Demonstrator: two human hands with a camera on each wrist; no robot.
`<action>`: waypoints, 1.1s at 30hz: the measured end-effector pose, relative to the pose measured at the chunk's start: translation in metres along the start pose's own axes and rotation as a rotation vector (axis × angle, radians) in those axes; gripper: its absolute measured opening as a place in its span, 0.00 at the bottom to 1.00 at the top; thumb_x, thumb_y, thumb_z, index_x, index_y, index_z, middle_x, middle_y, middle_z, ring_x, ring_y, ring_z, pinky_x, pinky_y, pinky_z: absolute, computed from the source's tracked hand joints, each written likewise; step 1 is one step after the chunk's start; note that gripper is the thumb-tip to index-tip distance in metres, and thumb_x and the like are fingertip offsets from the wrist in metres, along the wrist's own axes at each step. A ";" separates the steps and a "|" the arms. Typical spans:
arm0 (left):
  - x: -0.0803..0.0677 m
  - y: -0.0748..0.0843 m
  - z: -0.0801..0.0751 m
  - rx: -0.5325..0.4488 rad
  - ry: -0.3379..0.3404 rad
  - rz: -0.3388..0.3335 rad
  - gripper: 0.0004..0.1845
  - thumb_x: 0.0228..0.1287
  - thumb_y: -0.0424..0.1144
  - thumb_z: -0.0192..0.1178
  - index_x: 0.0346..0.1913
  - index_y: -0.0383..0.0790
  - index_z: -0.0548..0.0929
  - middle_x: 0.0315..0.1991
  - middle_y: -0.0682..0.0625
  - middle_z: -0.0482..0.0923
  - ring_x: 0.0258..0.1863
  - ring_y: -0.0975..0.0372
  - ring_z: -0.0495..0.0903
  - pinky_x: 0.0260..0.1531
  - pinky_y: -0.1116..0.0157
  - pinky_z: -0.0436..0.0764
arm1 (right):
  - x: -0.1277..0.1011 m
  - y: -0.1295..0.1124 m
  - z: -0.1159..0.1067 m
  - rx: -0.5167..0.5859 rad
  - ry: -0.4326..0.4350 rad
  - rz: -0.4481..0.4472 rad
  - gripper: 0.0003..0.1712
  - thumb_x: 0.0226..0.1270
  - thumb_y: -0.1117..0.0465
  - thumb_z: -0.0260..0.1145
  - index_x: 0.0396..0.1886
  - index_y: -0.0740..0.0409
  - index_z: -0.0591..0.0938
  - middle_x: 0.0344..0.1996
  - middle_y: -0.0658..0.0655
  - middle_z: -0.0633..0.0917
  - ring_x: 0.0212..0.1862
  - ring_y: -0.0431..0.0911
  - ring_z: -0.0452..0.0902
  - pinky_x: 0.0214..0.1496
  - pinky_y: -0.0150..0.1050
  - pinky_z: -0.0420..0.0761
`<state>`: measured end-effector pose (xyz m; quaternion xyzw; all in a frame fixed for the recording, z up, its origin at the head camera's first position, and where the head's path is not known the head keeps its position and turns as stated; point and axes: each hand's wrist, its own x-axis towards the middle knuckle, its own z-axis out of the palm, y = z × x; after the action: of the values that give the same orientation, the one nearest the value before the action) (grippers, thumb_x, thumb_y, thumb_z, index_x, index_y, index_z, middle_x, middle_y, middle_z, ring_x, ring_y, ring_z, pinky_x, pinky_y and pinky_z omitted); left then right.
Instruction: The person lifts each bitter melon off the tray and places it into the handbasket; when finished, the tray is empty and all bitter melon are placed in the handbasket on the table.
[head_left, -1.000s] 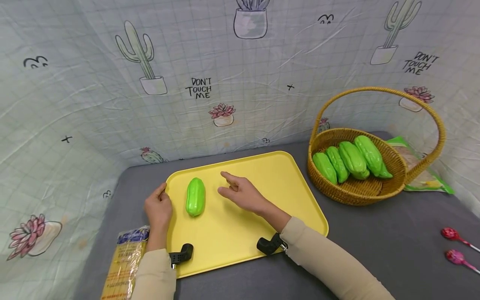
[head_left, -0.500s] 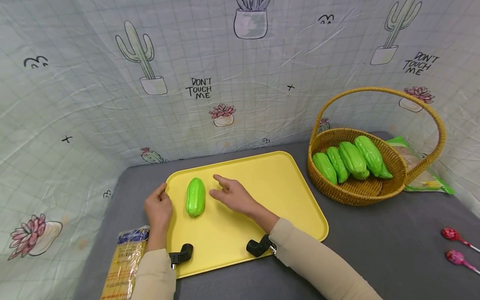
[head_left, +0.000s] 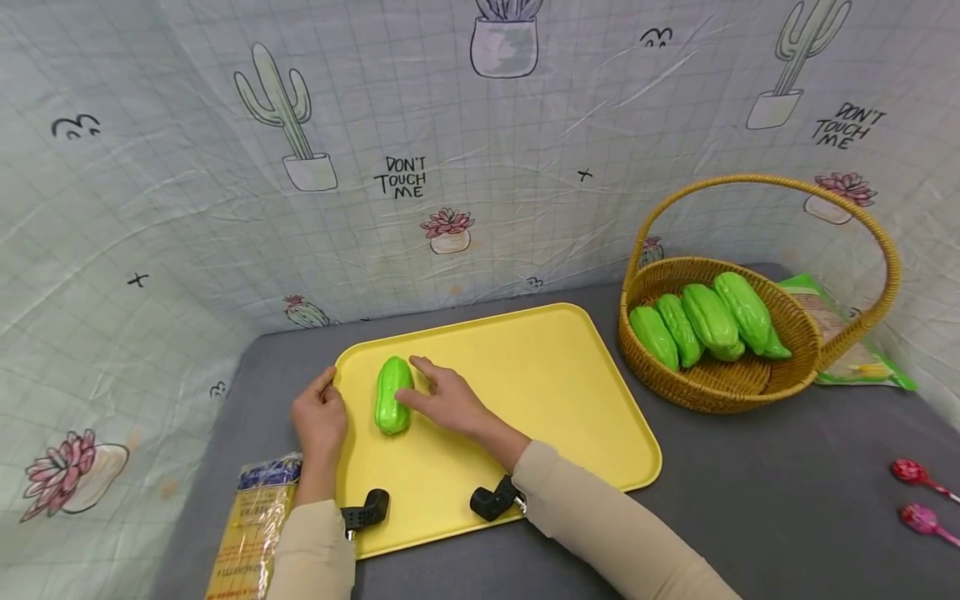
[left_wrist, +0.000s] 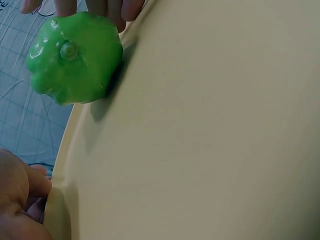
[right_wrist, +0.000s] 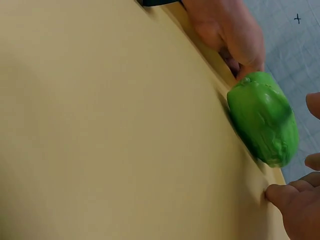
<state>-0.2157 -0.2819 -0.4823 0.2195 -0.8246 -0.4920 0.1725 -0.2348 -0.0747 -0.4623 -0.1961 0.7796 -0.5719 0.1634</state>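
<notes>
A cactus-print cloth walls in the back and both sides of a grey table, closing the upper half of the head view. The yellow tray fills the lower centre; its right two thirds lie bare, and a strip of grey table separates its right edge from the basket at the right of the frame, where four more green fruits lie side by side under the arched handle. A green packet pokes out behind the basket, a yellow packet lies at the lower left touching the left sleeve, and two pink lollipops sit at the far right edge, well apart from the tray. The fruit lies lengthwise near the tray's left rim. The left hand grips that rim, thumb on the inside; the left wrist view shows its fingers curled at the rim in the lower left corner and the fruit's blunt end at the upper left, which the head view cannot show. The right hand reaches from the right, fingers spread, the fingertips meeting the fruit's right flank; in the right wrist view its fingertips sit just beside the fruit, not yet closed round it.
</notes>
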 end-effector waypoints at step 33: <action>0.000 -0.001 0.000 0.011 0.007 0.024 0.22 0.78 0.29 0.43 0.69 0.33 0.77 0.70 0.34 0.73 0.73 0.43 0.70 0.70 0.46 0.73 | 0.012 -0.011 0.025 -0.074 0.001 0.014 0.46 0.72 0.51 0.68 0.83 0.53 0.58 0.82 0.63 0.54 0.83 0.54 0.51 0.81 0.51 0.62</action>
<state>-0.2155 -0.2823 -0.4836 0.2124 -0.8293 -0.4845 0.1800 -0.2319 -0.1048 -0.4598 -0.1961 0.8016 -0.5417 0.1597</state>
